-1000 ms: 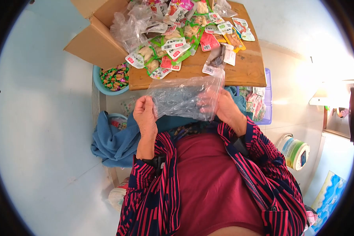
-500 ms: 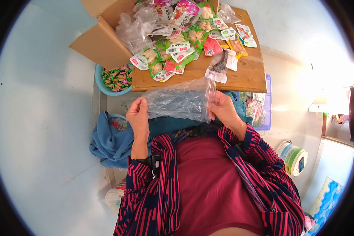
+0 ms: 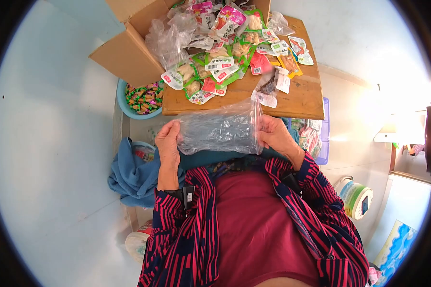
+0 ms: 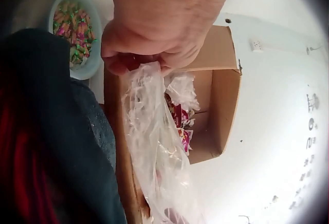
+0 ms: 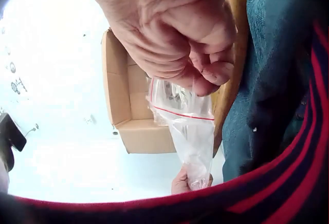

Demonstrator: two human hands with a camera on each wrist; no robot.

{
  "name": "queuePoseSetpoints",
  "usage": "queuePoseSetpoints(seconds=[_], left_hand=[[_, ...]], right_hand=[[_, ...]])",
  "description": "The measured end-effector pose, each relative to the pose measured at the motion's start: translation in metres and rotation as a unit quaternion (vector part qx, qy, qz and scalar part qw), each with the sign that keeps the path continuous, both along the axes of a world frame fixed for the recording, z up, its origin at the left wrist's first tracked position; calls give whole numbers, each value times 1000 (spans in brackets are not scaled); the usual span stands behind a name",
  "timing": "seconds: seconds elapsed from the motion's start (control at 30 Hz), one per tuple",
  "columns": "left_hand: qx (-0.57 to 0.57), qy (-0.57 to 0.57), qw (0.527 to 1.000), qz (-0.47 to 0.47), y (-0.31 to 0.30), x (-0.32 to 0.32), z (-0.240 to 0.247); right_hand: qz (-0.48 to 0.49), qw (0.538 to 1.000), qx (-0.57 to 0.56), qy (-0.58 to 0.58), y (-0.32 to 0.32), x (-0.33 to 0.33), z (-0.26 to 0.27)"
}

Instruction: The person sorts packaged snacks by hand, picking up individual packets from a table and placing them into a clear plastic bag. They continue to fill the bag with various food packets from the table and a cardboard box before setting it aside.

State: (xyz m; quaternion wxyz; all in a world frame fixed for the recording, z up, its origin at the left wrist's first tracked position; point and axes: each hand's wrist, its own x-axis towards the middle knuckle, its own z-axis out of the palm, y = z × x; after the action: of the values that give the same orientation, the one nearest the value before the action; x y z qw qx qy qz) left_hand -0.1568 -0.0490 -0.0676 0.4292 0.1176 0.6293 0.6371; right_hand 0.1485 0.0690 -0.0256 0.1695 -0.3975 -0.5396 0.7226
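A clear zip bag (image 3: 218, 130) is stretched sideways between both hands, over the lap and just in front of the table edge. My left hand (image 3: 168, 147) pinches its left end between thumb and fingers; the left wrist view shows the plastic hanging bunched from that grip. At the other end, my right hand (image 3: 278, 136) pinches the bag beside its zip strip, which appears as a red line in the right wrist view. No contents show inside the bag (image 5: 190, 136). Closest to it on the table lies a small clear packet (image 3: 268, 86) of dark food.
Many snack packets (image 3: 220, 62) are heaped on the wooden table (image 3: 292, 100), beside an open cardboard box (image 3: 129, 57). A blue basin (image 3: 124, 103) of wrapped candies stands at left. There is a purple basket (image 3: 324, 134) at right, and a bucket (image 3: 354, 198) on the floor.
The right hand's fingers, earlier seen through the plastic, now pinch the edge by the zip. The bag is pulled straighter, and the left hand has shifted slightly left.
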Motion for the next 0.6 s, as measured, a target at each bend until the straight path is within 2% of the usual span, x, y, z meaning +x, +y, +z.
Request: queuePoseSetpoints(seconds=[0.03, 0.17, 0.2, 0.23, 0.27, 0.33, 0.47, 0.53, 0.6], left_hand=[[44, 21, 999, 17, 2, -1, 2], [20, 63, 998, 12, 4, 1, 5], [-5, 219, 974, 62, 7, 4, 6], [-30, 369, 922, 111, 11, 7, 8], [-29, 369, 923, 110, 12, 9, 11], [-3, 495, 867, 54, 10, 17, 28], [38, 448, 878, -164, 20, 87, 77], [31, 487, 844, -221, 26, 113, 77], [12, 494, 834, -244, 32, 125, 72]], right_hand=[[-10, 1000, -6, -14, 0, -1, 3], [-33, 999, -10, 3, -1, -7, -12], [-50, 999, -8, 19, -1, -10, -14], [-68, 997, -4, 35, 0, -12, -14], [-69, 997, -4, 34, 1, -15, -13], [-93, 995, 5, 41, -1, -20, -11], [-88, 995, 22, 32, -5, -30, -10], [-94, 995, 20, 33, -5, -34, -11], [-97, 993, 31, 57, -6, -37, -18]])
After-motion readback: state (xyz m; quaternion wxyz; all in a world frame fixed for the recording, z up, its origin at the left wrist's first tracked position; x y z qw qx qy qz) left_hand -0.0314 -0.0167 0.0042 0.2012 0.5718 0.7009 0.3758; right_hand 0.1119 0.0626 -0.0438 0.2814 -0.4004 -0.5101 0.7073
